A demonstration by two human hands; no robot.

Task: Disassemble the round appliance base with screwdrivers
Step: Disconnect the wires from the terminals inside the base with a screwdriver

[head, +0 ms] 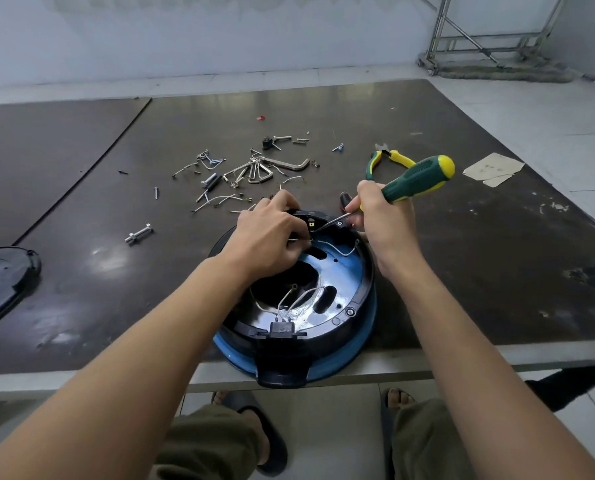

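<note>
Overhanging the near edge of the table (479, 254), the round appliance base (358, 299) lies open side up, its black handle lip jutting past the tabletop towards the person's legs. It looks like a light, hollow plastic shell with a blue skirt, stiff at the rim but glossy and probably slippery. With part of it off the edge, it could tip or slide under a push. The thick outer rim seems the safest place to hold it. The slotted inner floor looks thinner. Just inside the near wall, a black connector block (282, 329) carries looped white wires (303, 299), thin and easily kinked, so they are best handled by their terminals.

Farther in, the left hand (268, 237) reaches over the far inner wall with its fingers curled, apparently pinching a white lead (344, 251) that trails along the floor. The fingertips are hidden, so the pinch is a judgement. The right hand (382, 216) is wrapped firmly round the green and yellow screwdriver (417, 178), whose shaft angles down to the far inner rim near a small yellow-marked part.

Beyond the base lie scattered screws, hex keys (271, 166), a bolt (139, 233) to the left, and yellow-handled pliers (389, 159). A black cover (1, 282) lies at the left edge.
</note>
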